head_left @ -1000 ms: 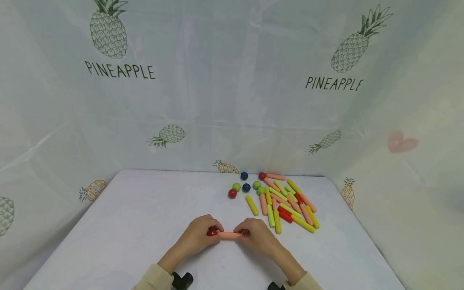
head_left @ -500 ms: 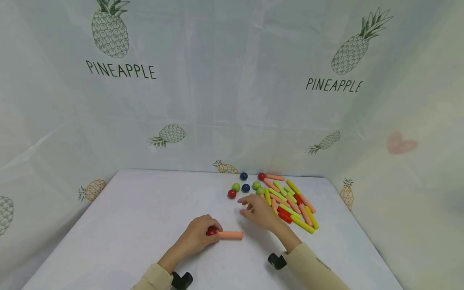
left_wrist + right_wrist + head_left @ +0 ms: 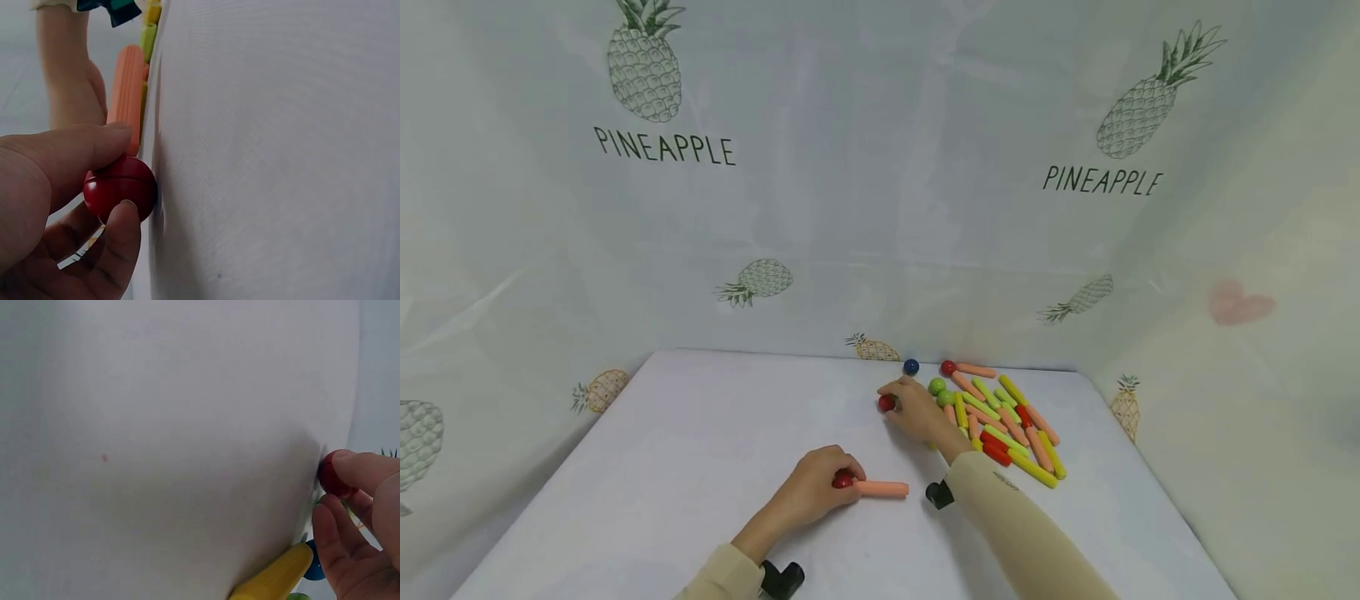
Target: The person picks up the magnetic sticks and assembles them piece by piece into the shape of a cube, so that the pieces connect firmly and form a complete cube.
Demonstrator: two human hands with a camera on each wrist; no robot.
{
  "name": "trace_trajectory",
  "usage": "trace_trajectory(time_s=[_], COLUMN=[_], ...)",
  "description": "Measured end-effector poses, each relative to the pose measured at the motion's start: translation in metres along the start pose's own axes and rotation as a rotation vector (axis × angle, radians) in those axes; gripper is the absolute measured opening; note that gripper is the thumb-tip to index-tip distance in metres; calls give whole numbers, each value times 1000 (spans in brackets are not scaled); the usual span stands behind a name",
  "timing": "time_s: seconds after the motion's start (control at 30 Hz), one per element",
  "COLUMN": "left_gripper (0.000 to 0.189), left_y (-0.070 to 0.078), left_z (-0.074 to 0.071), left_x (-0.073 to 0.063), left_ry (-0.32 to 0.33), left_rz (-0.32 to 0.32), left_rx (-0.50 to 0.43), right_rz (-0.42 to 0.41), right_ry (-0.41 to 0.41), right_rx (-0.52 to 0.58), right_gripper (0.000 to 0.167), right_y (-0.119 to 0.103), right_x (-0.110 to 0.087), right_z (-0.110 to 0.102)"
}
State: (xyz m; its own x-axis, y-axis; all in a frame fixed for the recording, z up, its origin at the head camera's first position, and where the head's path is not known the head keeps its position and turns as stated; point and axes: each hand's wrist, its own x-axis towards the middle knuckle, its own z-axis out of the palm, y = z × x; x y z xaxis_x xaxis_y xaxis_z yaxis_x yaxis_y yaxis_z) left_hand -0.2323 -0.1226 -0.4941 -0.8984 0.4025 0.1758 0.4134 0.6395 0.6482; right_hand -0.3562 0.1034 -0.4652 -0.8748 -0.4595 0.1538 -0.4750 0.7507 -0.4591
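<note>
My left hand (image 3: pixel 816 485) holds a red ball (image 3: pixel 122 189) between thumb and fingers, low over the white table. From that ball an orange fluted stick (image 3: pixel 883 489) points to the right; in the left wrist view it meets the ball just past the thumb. Farther back, my right hand (image 3: pixel 917 412) has thumb and fingers around another red ball (image 3: pixel 335 475), which is at the tabletop. Beneath the right hand in the right wrist view lie a yellow stick (image 3: pixel 275 575) and a blue ball (image 3: pixel 314 561). The right hand hides some balls from the head view.
At the back right lies a loose pile of orange, yellow, lime and red sticks (image 3: pixel 1033 468). Green balls (image 3: pixel 937 386), a dark blue ball (image 3: pixel 911 367) and a red ball (image 3: pixel 948 367) are beside it. A printed cloth (image 3: pixel 880 208) hangs behind the table (image 3: pixel 647 500).
My right hand has let go of the orange stick's right end and moved away to the far red ball, which it now grips. The left hand keeps its hold in place.
</note>
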Motion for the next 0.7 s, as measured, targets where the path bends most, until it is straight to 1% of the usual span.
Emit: trace_trajectory(time_s=[0.17,0.37,0.53,0.7], left_gripper=[14,15,15,15], left_y=[3,2,0,1], left_z=[0,2,2,2], left_x=[2,2,2,2], left_ry=[-2,-8,-12,-12], left_rz=[-6,-25,-32,-34], left_rx=[4,15,21,17], right_rz=[23,28,22,-7], right_ry=[-8,-21,-8,18], right_rx=[3,34,33,33], right_gripper=[35,34,33,31], right_y=[6,12,12,12], right_x=[1,-3,-16,-38], right_z=[4,4,-6,-18])
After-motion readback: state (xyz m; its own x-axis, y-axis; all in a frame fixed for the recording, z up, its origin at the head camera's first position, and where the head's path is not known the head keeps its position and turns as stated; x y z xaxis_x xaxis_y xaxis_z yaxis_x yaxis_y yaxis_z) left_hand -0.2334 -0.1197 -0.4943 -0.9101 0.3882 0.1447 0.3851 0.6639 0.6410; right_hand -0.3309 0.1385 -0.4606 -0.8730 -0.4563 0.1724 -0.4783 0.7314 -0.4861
